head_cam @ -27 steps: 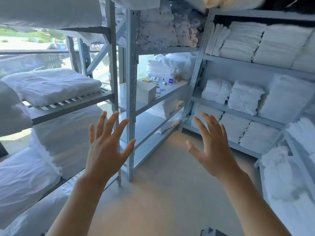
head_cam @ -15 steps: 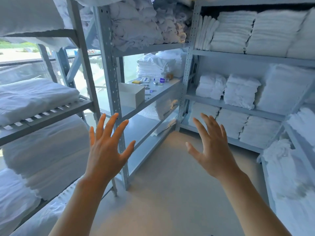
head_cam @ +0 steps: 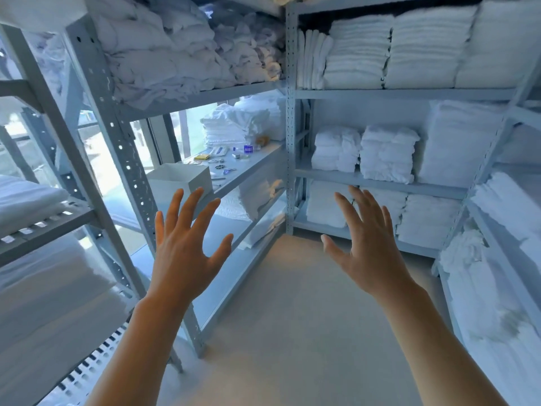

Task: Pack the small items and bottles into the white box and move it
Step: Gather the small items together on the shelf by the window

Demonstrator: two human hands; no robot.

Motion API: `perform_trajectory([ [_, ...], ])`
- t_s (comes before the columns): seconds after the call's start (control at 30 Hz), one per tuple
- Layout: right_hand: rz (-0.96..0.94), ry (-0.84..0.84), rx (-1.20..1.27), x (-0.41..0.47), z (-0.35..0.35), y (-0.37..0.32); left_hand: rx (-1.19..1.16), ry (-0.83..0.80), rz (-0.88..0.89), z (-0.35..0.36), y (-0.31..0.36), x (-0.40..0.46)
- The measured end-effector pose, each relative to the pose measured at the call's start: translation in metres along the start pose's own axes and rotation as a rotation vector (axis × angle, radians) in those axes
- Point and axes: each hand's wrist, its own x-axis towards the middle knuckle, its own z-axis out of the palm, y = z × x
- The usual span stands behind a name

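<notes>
With both the left hand point(head_cam: 183, 253) and right hand point(head_cam: 366, 250) raised, fingers spread and empty, the approach should end squarely facing the shelf point(head_cam: 257, 159), with the white box point(head_cam: 180, 181) at its near end within reach of the small items point(head_cam: 225, 162) farther along.

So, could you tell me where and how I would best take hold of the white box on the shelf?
Probably with both hands on its two opposite side walls, coming in from the aisle. The white box is open-topped, upright and square-sided, with its near corner at the shelf front. The left hand and right hand are open and hold nothing.
</notes>
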Motion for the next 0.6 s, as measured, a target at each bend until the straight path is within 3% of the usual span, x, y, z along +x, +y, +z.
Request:
perform_trajectory([
  [0.6, 0.178, 0.076, -0.028, 0.049, 0.031, 0.081, -0.171, -0.054, 0.061, 0.125, 0.037, 0.080],
])
